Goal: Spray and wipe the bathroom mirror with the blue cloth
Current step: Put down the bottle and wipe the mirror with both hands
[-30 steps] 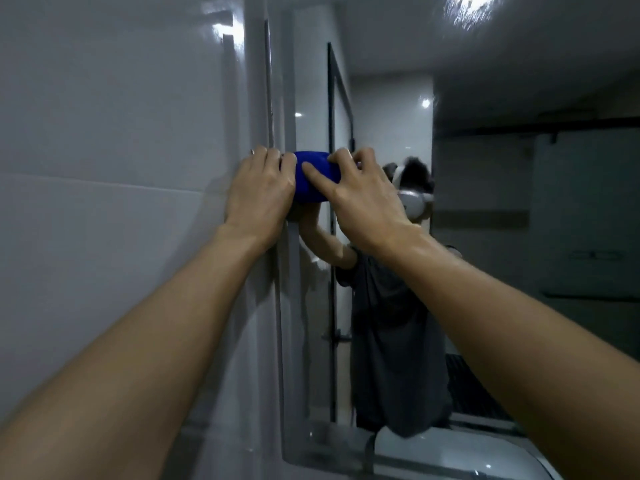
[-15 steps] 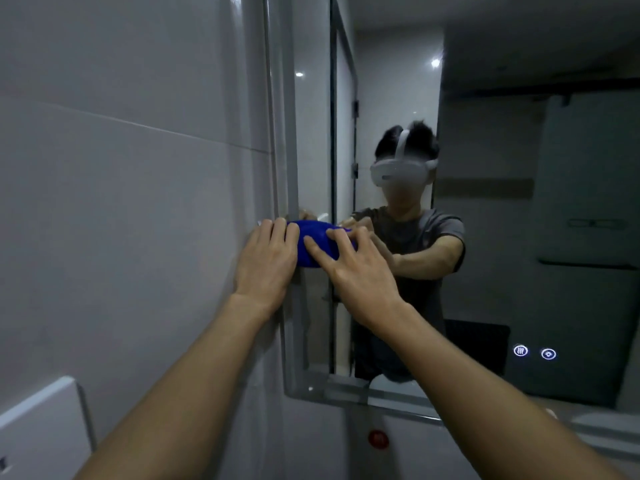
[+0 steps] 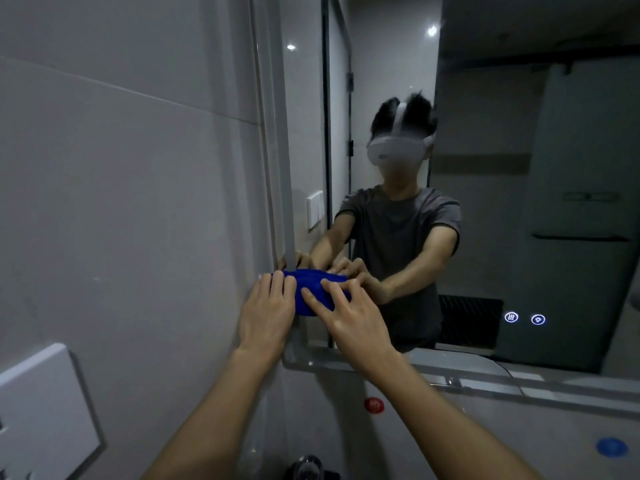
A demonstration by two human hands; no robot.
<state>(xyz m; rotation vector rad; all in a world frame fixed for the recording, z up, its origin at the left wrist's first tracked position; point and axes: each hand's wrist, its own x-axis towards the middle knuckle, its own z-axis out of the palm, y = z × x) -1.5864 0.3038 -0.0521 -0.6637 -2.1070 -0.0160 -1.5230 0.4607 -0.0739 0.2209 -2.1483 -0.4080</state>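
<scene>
Pressing the blue cloth [image 3: 313, 292] flat against the bathroom mirror [image 3: 485, 202] near its lower left corner, the left hand [image 3: 268, 315] and right hand [image 3: 353, 318] both lay on it with fingers straight and spread, gripping nothing. To wipe well, the person probably needed even pressure from both palms and overlapping passes, keeping the folded cloth from bunching. The mirror's left edge sat just beside the left hand against the tiled wall [image 3: 121, 202] and the bottom rim lay close below, so open room lay mainly to the right and upward across the glass.
</scene>
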